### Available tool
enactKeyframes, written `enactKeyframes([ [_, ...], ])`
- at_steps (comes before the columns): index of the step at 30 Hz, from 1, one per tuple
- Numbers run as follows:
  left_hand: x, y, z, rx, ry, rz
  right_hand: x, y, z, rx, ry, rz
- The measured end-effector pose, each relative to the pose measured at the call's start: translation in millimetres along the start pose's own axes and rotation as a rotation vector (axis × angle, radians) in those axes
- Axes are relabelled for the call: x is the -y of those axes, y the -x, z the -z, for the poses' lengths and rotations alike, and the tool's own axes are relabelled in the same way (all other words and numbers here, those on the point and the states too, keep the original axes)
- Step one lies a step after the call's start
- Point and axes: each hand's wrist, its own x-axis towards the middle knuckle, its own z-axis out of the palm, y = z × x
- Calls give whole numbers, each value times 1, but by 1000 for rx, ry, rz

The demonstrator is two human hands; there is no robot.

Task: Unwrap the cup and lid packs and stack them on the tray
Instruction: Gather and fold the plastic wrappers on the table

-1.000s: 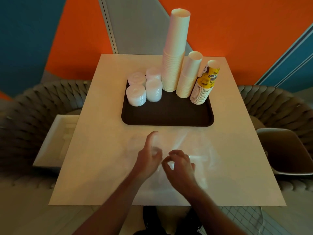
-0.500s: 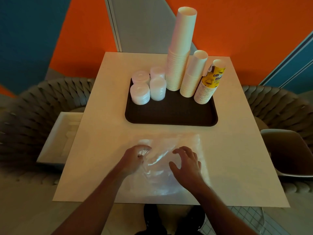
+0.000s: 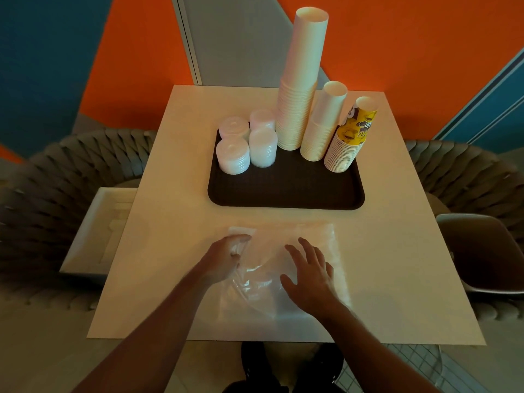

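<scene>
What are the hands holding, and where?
The left hand pinches the clear plastic wrap at its left edge. The right hand rests flat on it.

Café seating: table point(image 3: 397, 251), woven chairs point(image 3: 71, 171), serving tray point(image 3: 283, 191).

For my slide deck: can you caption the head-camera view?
Left hand grips clear plastic wrap the right hand flattens; cup and lid stacks stand on the tray.

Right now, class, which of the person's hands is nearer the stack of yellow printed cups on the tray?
Right. The right hand lies flat on the clear plastic wrap, nearly in line with the yellow printed cups at the tray's right end. The left hand grips the wrap further left.
</scene>
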Motion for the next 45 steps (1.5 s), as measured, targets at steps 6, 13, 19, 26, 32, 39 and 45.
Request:
enactKeyframes([
  [6,3,-7,0,25,-18,5,-5,-2,-9,45,77,16],
  [13,2,-17,7,-251,-283,47,-15,-3,-16,57,116,50],
  [19,-19,-39,7,36,-663,40,-20,-1,-17,58,126,87],
  [26,-35,-49,14,230,-520,67,-28,0,-22,22,130,126],
  [32,-5,-28,27,-8,240,366,-28,2,-21,20,125,101],
  [39,22,36,-7,46,262,-18,-22,4,-27,-1,67,42],
  [45,26,43,-14,-36,200,59,-31,1,-10,38,93,104],
])
